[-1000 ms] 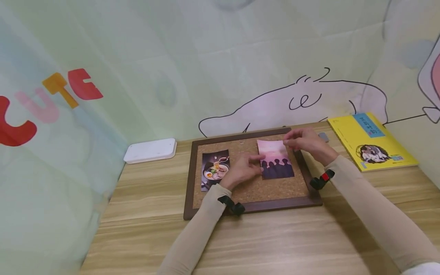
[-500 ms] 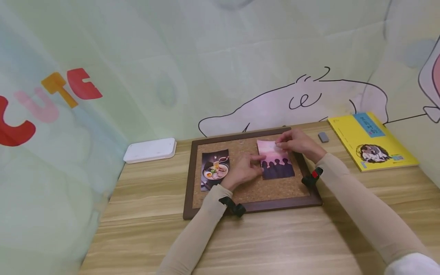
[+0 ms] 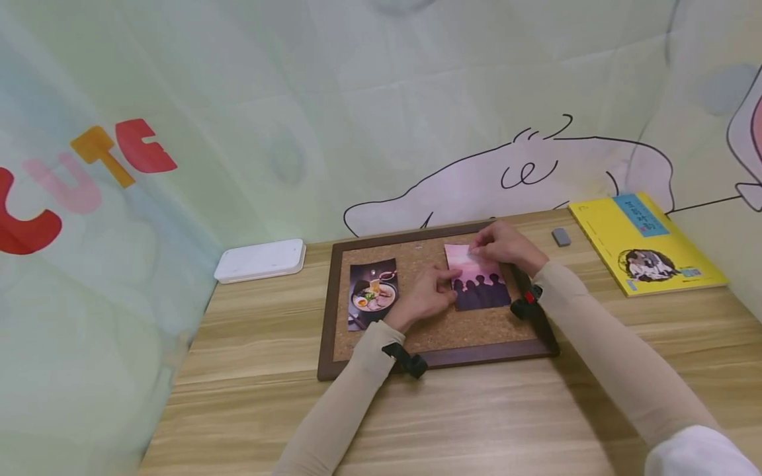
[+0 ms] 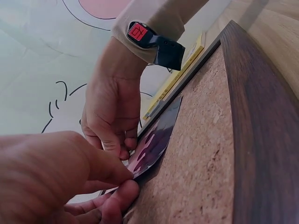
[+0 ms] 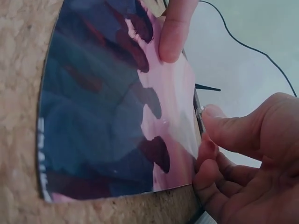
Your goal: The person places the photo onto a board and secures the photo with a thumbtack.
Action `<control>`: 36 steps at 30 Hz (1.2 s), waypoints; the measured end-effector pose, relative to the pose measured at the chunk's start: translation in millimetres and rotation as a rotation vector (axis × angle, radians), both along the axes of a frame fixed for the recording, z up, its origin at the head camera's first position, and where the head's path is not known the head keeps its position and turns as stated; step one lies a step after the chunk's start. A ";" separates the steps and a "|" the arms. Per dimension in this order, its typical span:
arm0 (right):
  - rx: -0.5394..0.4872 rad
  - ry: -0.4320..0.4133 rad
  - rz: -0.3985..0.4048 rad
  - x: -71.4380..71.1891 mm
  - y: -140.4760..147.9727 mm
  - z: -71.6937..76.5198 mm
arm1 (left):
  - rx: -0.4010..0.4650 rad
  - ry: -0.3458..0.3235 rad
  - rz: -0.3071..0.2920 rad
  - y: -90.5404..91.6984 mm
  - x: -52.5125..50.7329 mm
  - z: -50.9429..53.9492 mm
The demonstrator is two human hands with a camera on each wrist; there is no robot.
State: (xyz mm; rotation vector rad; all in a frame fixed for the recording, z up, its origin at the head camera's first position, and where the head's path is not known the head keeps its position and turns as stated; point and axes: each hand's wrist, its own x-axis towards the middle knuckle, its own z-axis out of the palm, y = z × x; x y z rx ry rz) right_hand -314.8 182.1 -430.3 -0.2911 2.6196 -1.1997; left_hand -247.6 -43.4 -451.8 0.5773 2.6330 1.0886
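A photo (image 3: 481, 294) with a pink sky and dark silhouettes lies on the right half of a framed cork board (image 3: 452, 334). At its left edge, my left hand (image 3: 424, 296) pinches the photo between thumb and index finger. My right hand (image 3: 507, 246) is over the photo's top edge, and its thumb and index finger pinch a small shiny pushpin (image 5: 201, 111), mostly hidden by the fingertips. In the right wrist view the photo bows up slightly from the cork. A second photo (image 3: 373, 287), of a ramen bowl, is on the board's left half.
A white flat case (image 3: 260, 260) lies left of the board on the wooden table (image 3: 256, 410). To the right are a grey eraser-like block (image 3: 561, 237) and a yellow book (image 3: 645, 244). A printed curtain hangs behind the table.
My right hand has moved left from the photo's top right corner to the middle of its top edge. The left hand stays at the left edge, and the grey block has come into full view.
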 end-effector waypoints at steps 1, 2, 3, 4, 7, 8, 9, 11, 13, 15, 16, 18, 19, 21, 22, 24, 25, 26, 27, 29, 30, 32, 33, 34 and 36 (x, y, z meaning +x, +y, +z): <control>0.004 0.001 0.004 -0.9 -0.3 -0.7 | -0.002 0.001 0.000 0.3 -0.1 0.1; 0.003 0.002 0.009 -1.6 -0.6 -1.4 | -0.004 0.002 0.000 0.4 -0.2 0.3; 0.004 0.004 0.014 -2.8 -0.7 -2.7 | -0.008 0.002 0.002 0.5 0.0 0.3; 0.007 0.006 0.019 -3.7 -0.8 -3.8 | -0.011 0.003 0.003 0.7 0.2 0.4; 0.013 0.015 0.028 -6.6 -1.7 -7.9 | -0.014 -0.002 0.006 1.0 0.7 0.2; 0.014 0.015 0.030 -6.7 -2.0 -8.2 | -0.016 -0.002 0.007 1.0 0.9 0.1; 0.016 0.013 0.029 -6.9 -2.4 -8.7 | -0.017 -0.003 0.011 1.2 1.3 0.0; 0.019 0.013 0.026 -6.9 -3.0 -9.1 | -0.016 -0.005 0.013 1.3 1.6 -0.4; 0.023 0.013 0.019 -6.8 -3.2 -9.0 | -0.019 -0.004 0.016 1.6 2.0 -0.3; 0.025 0.011 0.007 -6.9 -3.3 -9.4 | -0.020 -0.003 0.014 1.8 2.4 -0.1; 0.027 0.009 0.001 -6.9 -3.1 -9.5 | -0.020 -0.002 0.013 1.9 2.5 -0.2; 0.026 -0.004 -0.017 -6.8 -3.2 -9.0 | -0.023 -0.003 0.014 2.1 2.7 0.4; 0.027 -0.009 -0.026 -6.7 -3.2 -8.5 | -0.025 -0.003 0.013 2.1 2.8 0.6; 0.027 -0.028 -0.046 -6.8 -3.9 -7.3 | -0.027 -0.003 0.011 2.1 2.6 1.0; 0.028 -0.036 -0.055 -6.9 -4.2 -6.5 | -0.028 -0.002 0.010 2.0 2.5 1.4; 0.029 -0.050 -0.073 -8.0 -5.3 -5.5 | -0.032 0.004 0.008 1.8 2.5 2.1; 0.028 -0.057 -0.079 -8.1 -5.4 -4.8 | -0.032 0.006 0.007 1.9 2.5 2.4; 0.027 -0.063 -0.084 -8.6 -5.7 -4.6 | -0.032 0.005 0.007 2.0 2.7 2.8; 0.028 -0.065 -0.089 -9.0 -5.8 -4.2 | -0.033 0.007 0.008 2.1 3.0 3.3; 0.031 -0.070 -0.095 -9.5 -6.4 -3.2 | -0.034 0.011 0.011 2.4 3.5 3.7; 0.035 -0.072 -0.096 -9.8 -6.8 -2.9 | -0.035 0.011 0.015 2.6 3.8 3.9; 0.042 -0.075 -0.101 -10.0 -7.7 -1.9 | -0.036 0.009 0.024 2.9 4.5 4.1; 0.046 -0.079 -0.102 -9.7 -8.0 -1.0 | -0.036 0.010 0.029 3.1 4.8 4.0; 0.049 -0.085 -0.106 -9.6 -8.5 -0.6 | -0.036 0.009 0.034 3.3 5.1 3.6; 0.053 -0.090 -0.113 -9.6 -9.2 -0.3 | -0.034 0.002 0.043 3.8 5.6 3.0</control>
